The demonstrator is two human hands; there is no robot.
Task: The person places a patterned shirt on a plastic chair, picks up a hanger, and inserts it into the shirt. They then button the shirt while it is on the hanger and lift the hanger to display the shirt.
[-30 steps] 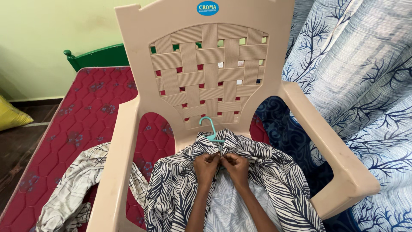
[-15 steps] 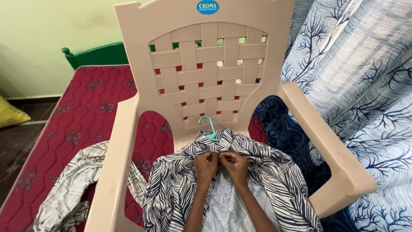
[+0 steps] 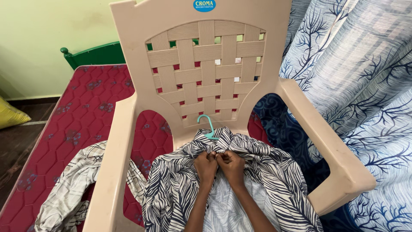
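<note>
A black-and-white leaf-patterned shirt (image 3: 274,180) lies spread over the seat of a beige plastic chair (image 3: 206,68). A teal hanger hook (image 3: 207,125) sticks up from its collar against the chair back. My left hand (image 3: 206,165) and my right hand (image 3: 231,164) are side by side just below the collar. Both pinch the shirt's front edges together, with knuckles nearly touching. The shirt's pale inner side shows between my forearms.
A checked cream garment (image 3: 73,189) lies crumpled on a red quilted mattress (image 3: 81,111) to the left of the chair. Blue-and-white branch-patterned curtains (image 3: 356,73) hang on the right. A green bed frame (image 3: 94,53) and a yellow bag (image 3: 10,116) sit at the far left.
My two hands have drawn closer together at the shirt's collar. The view has shifted slightly; the shirt and hanger stay where they were.
</note>
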